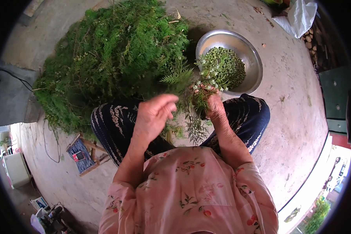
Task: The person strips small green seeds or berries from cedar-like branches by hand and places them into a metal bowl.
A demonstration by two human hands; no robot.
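My right hand (216, 106) is closed round a leafy evergreen sprig (201, 97) with pale green seed cones. The sprig's upper end reaches over the near left rim of a metal basin (254, 74), and darker fronds hang down between my knees. Many small green cones (228, 66) lie heaped in the basin. To the left of the sprig, my left hand (156, 115) hovers apart from it, fingers loosely bent and partly spread, with nothing visible in them. A large pile of cut evergreen branches (117, 50) spreads beyond my left knee.
On the concrete floor (288, 105) at the left lies a small wooden stool (82, 156) with a woven seat and a phone-like object on it. A thin cable (58, 144) trails nearby. A white plastic bag (298, 17) and stacked firewood (314, 39) are at the far right.
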